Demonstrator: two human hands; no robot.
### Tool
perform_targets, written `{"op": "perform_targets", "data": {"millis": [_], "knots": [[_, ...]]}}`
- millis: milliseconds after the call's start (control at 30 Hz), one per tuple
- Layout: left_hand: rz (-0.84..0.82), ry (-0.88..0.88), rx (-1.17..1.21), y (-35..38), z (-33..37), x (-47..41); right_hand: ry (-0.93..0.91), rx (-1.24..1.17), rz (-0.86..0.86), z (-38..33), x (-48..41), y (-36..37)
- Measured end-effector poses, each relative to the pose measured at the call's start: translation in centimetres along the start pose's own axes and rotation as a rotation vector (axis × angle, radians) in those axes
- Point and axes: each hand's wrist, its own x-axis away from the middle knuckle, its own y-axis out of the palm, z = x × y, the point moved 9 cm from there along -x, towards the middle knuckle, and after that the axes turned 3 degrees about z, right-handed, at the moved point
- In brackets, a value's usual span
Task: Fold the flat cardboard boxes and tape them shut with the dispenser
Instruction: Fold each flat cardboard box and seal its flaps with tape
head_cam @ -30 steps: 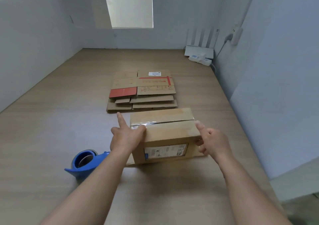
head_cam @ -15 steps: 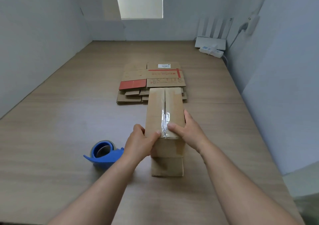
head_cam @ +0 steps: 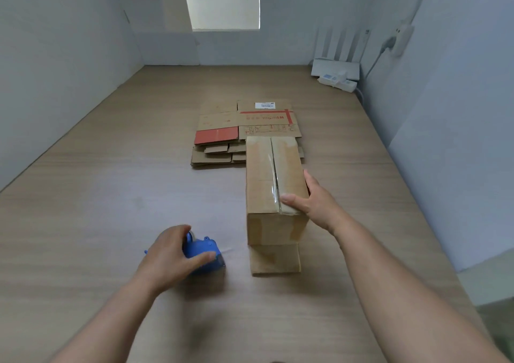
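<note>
A folded cardboard box stands on the wooden table, its long side pointing away from me, with clear tape along the top seam. One flap lies flat on the table at its near end. My right hand holds the box's near right top corner, thumb on the tape end. To the left, my left hand is closed over the blue tape dispenser, which rests on the table. A stack of flat cardboard boxes lies just behind the folded box.
The wooden table is walled by white panels on the left, back and right. A white router with a small white device sits in the far right corner, with a cable running up the right wall.
The box was turned from crosswise to lengthwise. My left hand left the box, moved down and left, and closed on the tape dispenser. My right hand stays on the box.
</note>
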Motion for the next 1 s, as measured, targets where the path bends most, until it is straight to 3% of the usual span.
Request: {"op": "perform_targets", "data": {"millis": [133,300,400,567,700,800,900,1000], "knots": [[-0.177,0.065,-0.498,2.0,-2.3,0.2,0.002,0.018,0.017,-0.1,-0.3,0.4],[-0.247,0.013,-0.634,2.2,-2.2,-1.5,-0.017,0.007,0.062,-0.1,-0.1,0.1],[-0.169,0.063,-0.696,1.7,-1.3,-2.3,-0.014,0.042,0.113,0.1,-0.1,-0.3],[-0.008,0.021,-0.345,-1.4,-1.0,-2.5,-0.046,0.118,0.161,-0.1,0.3,-0.7],[-0.130,0.068,0.126,-3.8,1.6,-1.5,-0.086,0.158,0.238,-0.8,1.5,-1.6],[-0.226,0.153,0.281,-5.1,4.5,-0.5,-0.214,0.061,0.340,-4.3,3.4,-2.5],[-0.250,0.194,0.340,-5.8,6.1,-0.1,-0.273,-0.134,0.194,-7.8,4.8,-1.2],[-0.265,0.216,0.347,-6.0,6.8,0.0,-0.258,-0.102,0.020,-9.6,5.2,1.3]]}}
